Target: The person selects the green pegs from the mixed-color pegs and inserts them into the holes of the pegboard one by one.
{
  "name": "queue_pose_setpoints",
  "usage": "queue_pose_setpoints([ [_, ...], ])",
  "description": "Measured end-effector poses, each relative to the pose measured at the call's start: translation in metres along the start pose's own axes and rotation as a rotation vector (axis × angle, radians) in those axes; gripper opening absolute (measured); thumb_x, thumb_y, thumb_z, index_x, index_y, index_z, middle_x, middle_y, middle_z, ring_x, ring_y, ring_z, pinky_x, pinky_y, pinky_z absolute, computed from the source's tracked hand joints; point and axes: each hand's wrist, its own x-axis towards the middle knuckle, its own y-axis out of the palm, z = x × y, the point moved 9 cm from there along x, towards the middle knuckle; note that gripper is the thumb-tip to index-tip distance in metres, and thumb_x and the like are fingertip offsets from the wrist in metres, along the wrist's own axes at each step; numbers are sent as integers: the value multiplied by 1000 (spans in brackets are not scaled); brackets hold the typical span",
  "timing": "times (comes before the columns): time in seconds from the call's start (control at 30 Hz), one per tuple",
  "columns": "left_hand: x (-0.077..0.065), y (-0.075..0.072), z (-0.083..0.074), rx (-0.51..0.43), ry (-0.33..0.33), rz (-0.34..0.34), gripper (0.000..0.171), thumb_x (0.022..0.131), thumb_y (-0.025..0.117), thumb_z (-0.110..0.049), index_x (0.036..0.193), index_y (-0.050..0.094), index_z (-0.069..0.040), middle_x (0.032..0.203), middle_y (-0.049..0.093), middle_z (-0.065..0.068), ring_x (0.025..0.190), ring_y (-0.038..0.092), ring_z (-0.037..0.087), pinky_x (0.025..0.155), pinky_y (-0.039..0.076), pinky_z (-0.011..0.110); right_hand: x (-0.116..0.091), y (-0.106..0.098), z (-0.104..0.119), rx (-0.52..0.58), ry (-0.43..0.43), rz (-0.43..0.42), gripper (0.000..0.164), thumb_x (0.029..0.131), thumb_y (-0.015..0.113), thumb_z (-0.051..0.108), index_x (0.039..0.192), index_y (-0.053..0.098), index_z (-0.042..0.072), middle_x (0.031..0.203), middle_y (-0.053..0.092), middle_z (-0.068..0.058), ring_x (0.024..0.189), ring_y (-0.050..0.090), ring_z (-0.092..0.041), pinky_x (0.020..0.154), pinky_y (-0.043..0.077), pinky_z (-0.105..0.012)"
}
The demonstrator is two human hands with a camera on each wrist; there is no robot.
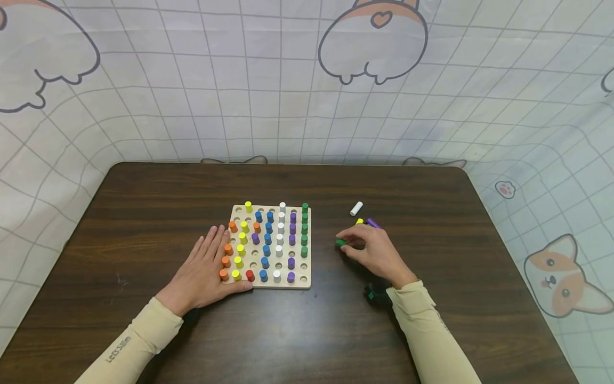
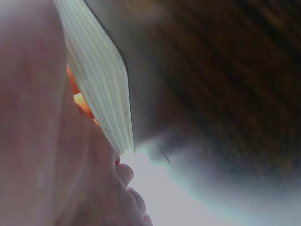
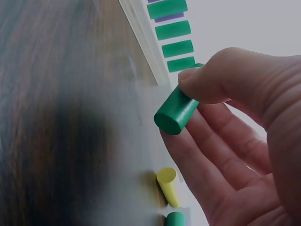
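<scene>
A square wooden pegboard [image 1: 283, 286] on the table carries rows of coloured pegs, including green pegs [image 1: 304, 229] along its right side and orange pegs [image 1: 226, 261] at the left. My left hand [image 1: 201, 272] lies with straight fingers along the board's left side, its thumb at the near edge. To the right of the board, my right hand [image 1: 371, 248] pinches a green peg [image 3: 176, 110] between thumb and fingers, apart from the board. Under that hand in the right wrist view are a yellow peg [image 3: 167, 181] and a second green peg [image 3: 175, 219].
On the dark wooden table [image 1: 158, 202], a white peg [image 1: 356, 208] lies beyond my right hand, and a purple peg [image 1: 372, 223] lies close beside it. A tile-patterned cloth [image 1: 268, 106] with cartoon dogs hangs behind the table.
</scene>
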Motion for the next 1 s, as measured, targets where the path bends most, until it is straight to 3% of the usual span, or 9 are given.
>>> queue_pose_setpoints([
  [0.37, 0, 0, 0, -6, 1, 5, 126, 83, 58, -83, 165, 11, 0, 175, 7, 21, 163, 7, 44, 131, 11, 65, 0, 1, 6, 47, -28, -28, 22, 89, 79, 6, 110, 77, 13, 107, 78, -3, 91, 77, -15, 86, 65, -35],
  [1.0, 0, 0, 0, -13, 0, 12, 126, 83, 59, -82, 165, 10, 0, 176, 6, 21, 163, 6, 43, 132, 10, 63, 2, 10, 15, 97, 17, 3, 24, 92, 77, 10, 115, 75, 16, 112, 74, -1, 98, 75, -15, 92, 64, -35],
])
